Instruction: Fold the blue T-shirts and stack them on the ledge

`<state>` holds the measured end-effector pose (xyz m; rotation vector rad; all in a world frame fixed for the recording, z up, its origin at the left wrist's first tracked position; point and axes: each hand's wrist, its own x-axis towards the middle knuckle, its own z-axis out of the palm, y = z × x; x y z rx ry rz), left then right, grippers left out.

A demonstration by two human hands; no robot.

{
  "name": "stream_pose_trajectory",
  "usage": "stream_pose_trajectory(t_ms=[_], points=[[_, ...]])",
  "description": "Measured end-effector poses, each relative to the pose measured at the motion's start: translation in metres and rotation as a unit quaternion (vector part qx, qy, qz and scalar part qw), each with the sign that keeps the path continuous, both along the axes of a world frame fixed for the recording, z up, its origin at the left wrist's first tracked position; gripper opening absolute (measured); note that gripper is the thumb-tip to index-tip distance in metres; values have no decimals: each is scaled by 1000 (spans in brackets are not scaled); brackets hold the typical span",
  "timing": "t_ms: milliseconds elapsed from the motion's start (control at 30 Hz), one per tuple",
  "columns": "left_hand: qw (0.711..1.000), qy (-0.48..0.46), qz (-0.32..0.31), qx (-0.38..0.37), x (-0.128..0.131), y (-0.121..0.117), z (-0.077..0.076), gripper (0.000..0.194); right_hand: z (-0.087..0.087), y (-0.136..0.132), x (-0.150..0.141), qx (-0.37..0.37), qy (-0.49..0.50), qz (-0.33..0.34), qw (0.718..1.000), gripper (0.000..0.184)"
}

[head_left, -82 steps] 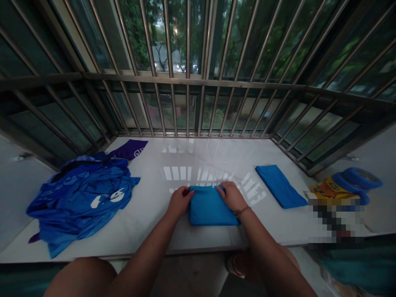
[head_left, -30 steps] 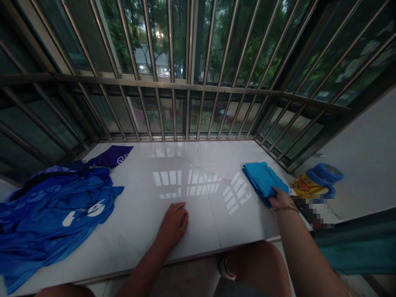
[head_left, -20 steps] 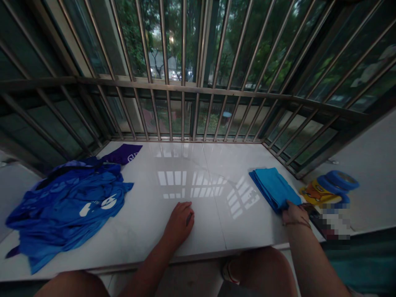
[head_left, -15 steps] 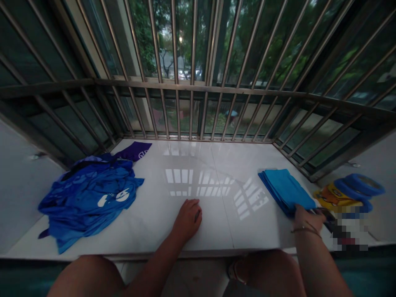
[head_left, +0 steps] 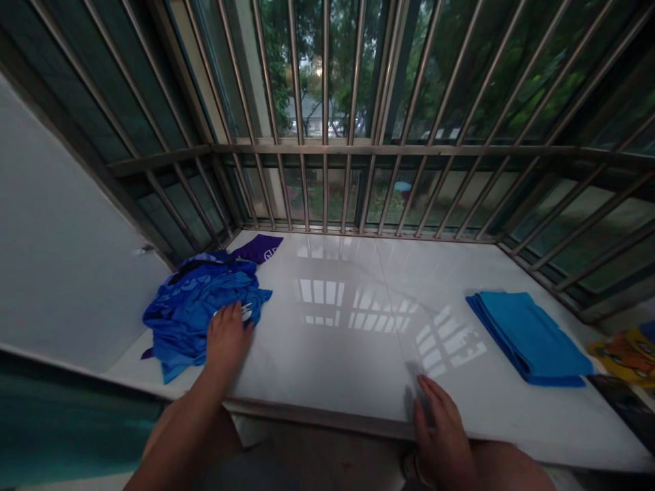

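Note:
At the left of the white ledge lies a crumpled pile of blue shirts (head_left: 189, 317), with a white print partly covered by my hand. My left hand (head_left: 228, 334) rests on the right side of this pile, its fingers stretched over the cloth and the thumb apart. Near the front edge of the ledge is my right hand (head_left: 440, 419), thumb and fingers apart and nothing between them. A folded blue garment (head_left: 537, 337) lies flat to its right, out of its reach. Behind the pile a purple cloth (head_left: 258, 249) with a white mark sticks out.
The glossy white ledge (head_left: 338, 354) spans the space between both stacks. Metal bars (head_left: 327, 150) close off its back in front of windows. A yellow and blue object (head_left: 629, 354) stands at the right edge, beside a dark flat item (head_left: 621, 406).
My left hand has moved left from the bare ledge onto the blue pile. My right hand has left the folded garment and come back toward the middle. The view has turned left.

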<state>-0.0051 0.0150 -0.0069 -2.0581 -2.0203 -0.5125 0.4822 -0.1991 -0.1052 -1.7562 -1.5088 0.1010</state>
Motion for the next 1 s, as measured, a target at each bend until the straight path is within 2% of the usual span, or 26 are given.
stream_pose_trajectory(t_ms=[33, 100, 167, 233, 300, 400, 467, 533, 567, 600, 667, 700, 767, 833, 900, 1000], points=[[999, 19, 6, -37, -14, 2, 4, 31, 2, -1, -7, -2, 7, 15, 1000, 50], [996, 22, -35, -85, -24, -1, 9, 24, 8, -1, -20, -13, 25, 48, 998, 46], [990, -26, -117, -78, -10, -16, 6, 23, 18, -1, -36, -27, 52, 77, 995, 44], [971, -98, -213, -54, 25, -44, -5, 21, 30, 0, -55, -46, 92, 94, 990, 43], [938, -159, -301, -61, 72, -82, -21, 24, 43, 2, -77, -74, 140, 104, 982, 43], [872, -200, -421, -147, 138, -142, -41, 33, 57, 6, -106, -134, 190, 109, 967, 52], [818, -209, -496, -203, 164, -171, -47, 52, 60, 8, -119, -175, 201, 105, 958, 60], [783, -216, -537, -228, 173, -186, -46, 68, 60, 10, -125, -198, 217, 90, 952, 64], [784, -224, -533, -227, 172, -188, -44, 65, 60, 11, -125, -199, 232, 80, 949, 63], [799, -236, -508, -218, 167, -188, -42, 55, 60, 11, -124, -194, 251, 74, 945, 62], [849, -258, -424, -180, 154, -180, -40, 35, 62, 9, -120, -182, 298, 80, 934, 60], [875, -258, -380, -155, 146, -174, -40, 32, 64, 8, -116, -179, 323, 87, 925, 59], [911, -229, -324, -113, 132, -162, -44, 38, 71, 5, -107, -178, 373, 92, 906, 59], [930, -178, -310, -86, 120, -151, -53, 54, 79, 4, -94, -169, 414, 72, 891, 61], [939, -137, -309, -70, 113, -145, -62, 65, 85, 5, -78, -141, 433, 21, 890, 64], [942, -107, -313, -61, 113, -147, -73, 62, 90, 9, -51, -87, 408, -83, 905, 68]])
